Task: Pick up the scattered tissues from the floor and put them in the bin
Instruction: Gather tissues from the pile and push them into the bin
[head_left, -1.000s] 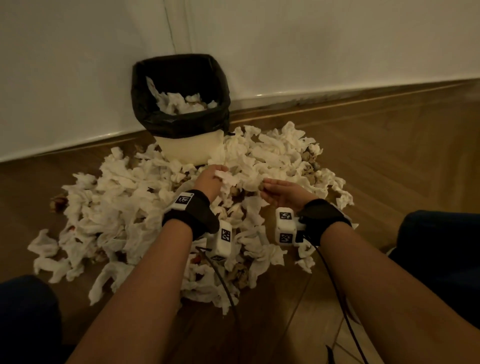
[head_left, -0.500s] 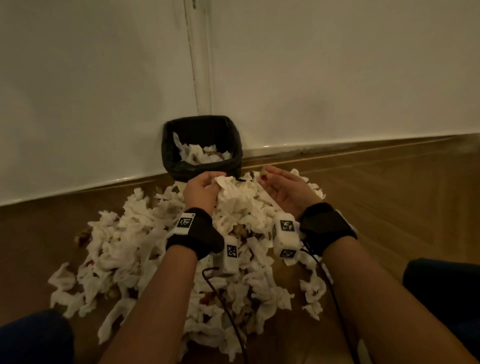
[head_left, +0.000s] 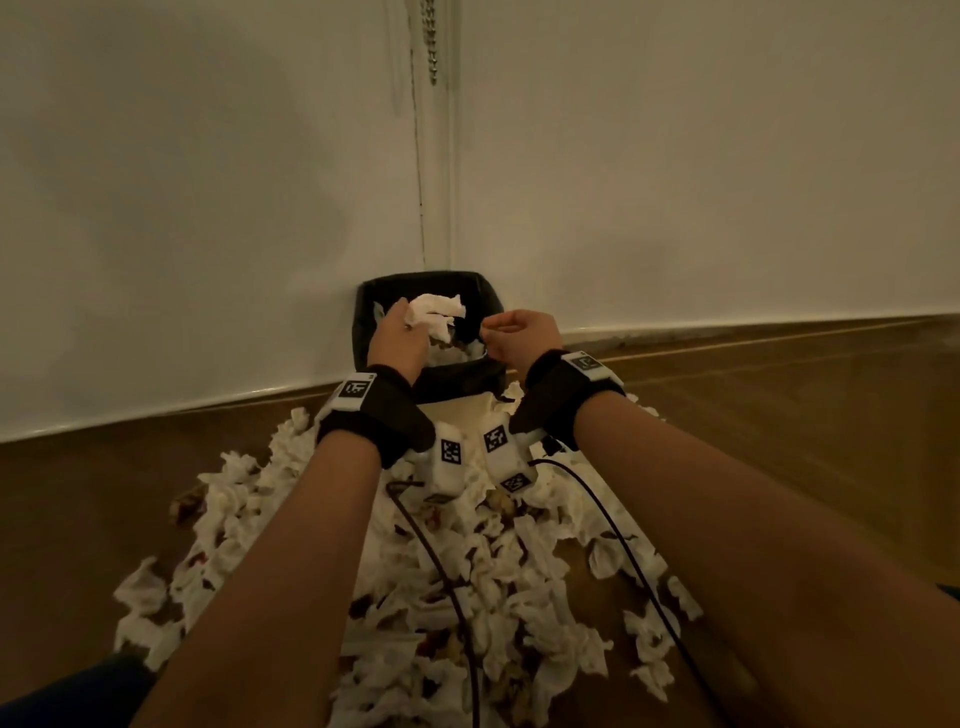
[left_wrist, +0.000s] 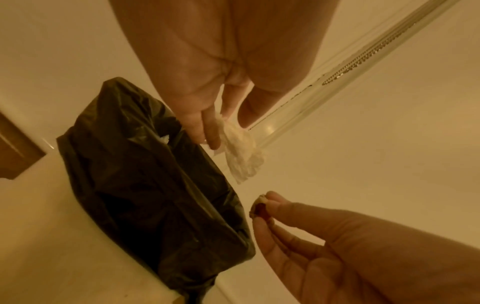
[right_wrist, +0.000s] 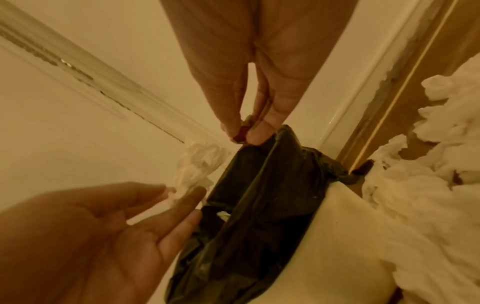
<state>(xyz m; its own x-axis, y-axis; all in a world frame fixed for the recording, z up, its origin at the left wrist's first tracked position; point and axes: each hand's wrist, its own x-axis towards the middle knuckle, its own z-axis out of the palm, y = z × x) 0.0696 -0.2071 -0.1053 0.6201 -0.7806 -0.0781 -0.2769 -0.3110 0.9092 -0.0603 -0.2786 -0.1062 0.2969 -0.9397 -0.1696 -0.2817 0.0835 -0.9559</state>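
Over the bin (head_left: 457, 375), both hands have risen from the pile (head_left: 467, 597) on the floor (head_left: 779, 415): left hand (head_left: 397, 338) fingers lightly pinch a crumpled tissue (head_left: 434, 313) above the opening, right hand (head_left: 521, 332) fingers nip a small brownish scrap (left_wrist: 258, 207). Drop looks imminent; most tissues remain below.

can't tell whether the left hand (left_wrist: 221, 61) grips its tissue (left_wrist: 241, 152) or merely touches it. the reddish scrap (left_wrist: 259, 209) pinched by the right hand (left_wrist: 337, 246) is too small to name. forearms (head_left: 291, 571) hide part of the pile (head_left: 540, 613).

white wall (head_left: 208, 208), bead chain (head_left: 431, 41) at corner, blk cables (head_left: 625, 546)
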